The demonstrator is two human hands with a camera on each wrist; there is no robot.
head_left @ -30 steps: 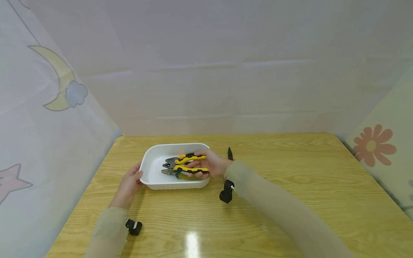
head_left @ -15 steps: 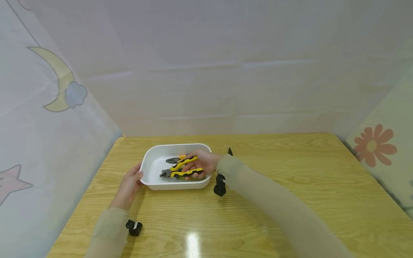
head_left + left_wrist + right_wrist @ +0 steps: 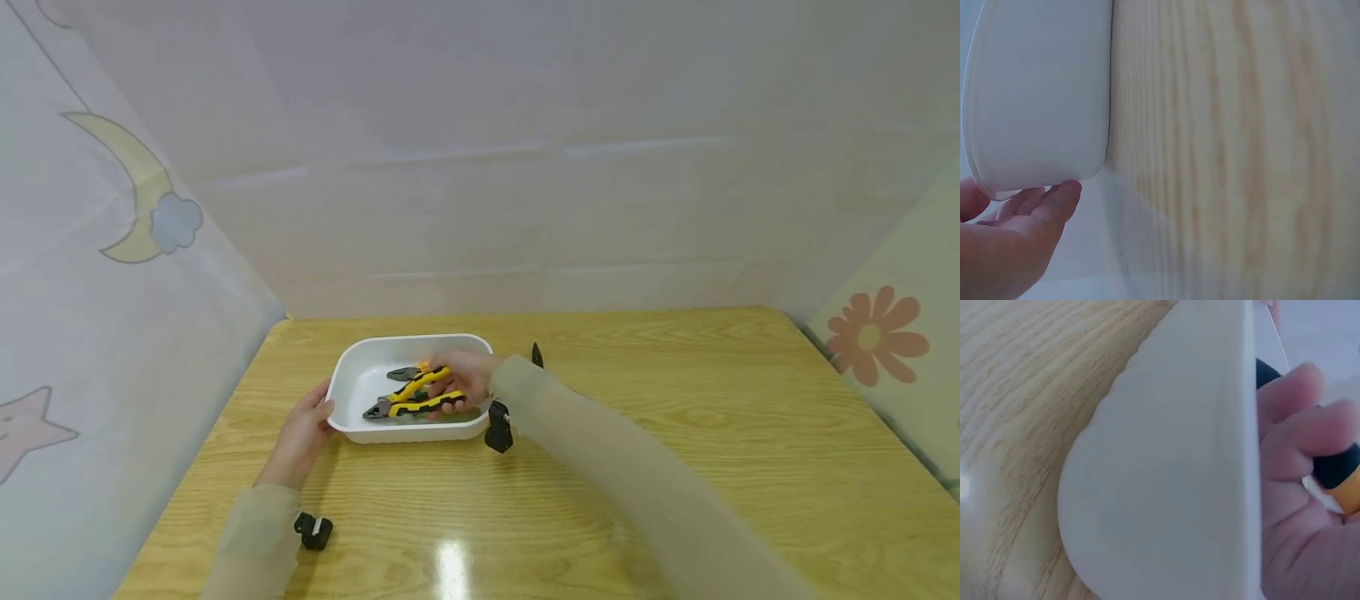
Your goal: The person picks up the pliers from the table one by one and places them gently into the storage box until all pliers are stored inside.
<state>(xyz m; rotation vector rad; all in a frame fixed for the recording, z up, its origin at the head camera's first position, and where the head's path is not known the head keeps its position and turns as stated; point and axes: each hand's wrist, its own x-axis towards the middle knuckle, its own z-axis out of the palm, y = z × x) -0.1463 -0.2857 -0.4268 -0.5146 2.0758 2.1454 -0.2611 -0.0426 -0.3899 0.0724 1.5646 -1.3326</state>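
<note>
My left hand (image 3: 303, 429) grips the left end of a white plastic tray (image 3: 420, 434), thumb at the rim and fingers against the outer wall. The left wrist view shows those fingers (image 3: 1060, 200) on the wall's underside. Over the tray's right half, my right hand (image 3: 463, 379) holds pliers with yellow-and-black handles (image 3: 420, 407), spread apart, their grey head pointing to the front left. Behind them lie other pliers (image 3: 403, 374) with a grey head and orange-yellow handles partly hidden by my hand. Something dark green shows between the held handles. In the right wrist view the tray wall hides most of the tools.
A black pointed tool tip (image 3: 537, 356) sticks out behind my right sleeve, which hides the rest of it. Everything stands on a wood-grain table (image 3: 675, 400). A pale cloth wall (image 3: 480, 208) rises at its back edge, with printed cloth on both sides.
My right hand has moved left and slightly toward the front with the pliers, turning their head toward the tray's front left. My left hand stays on the tray.
</note>
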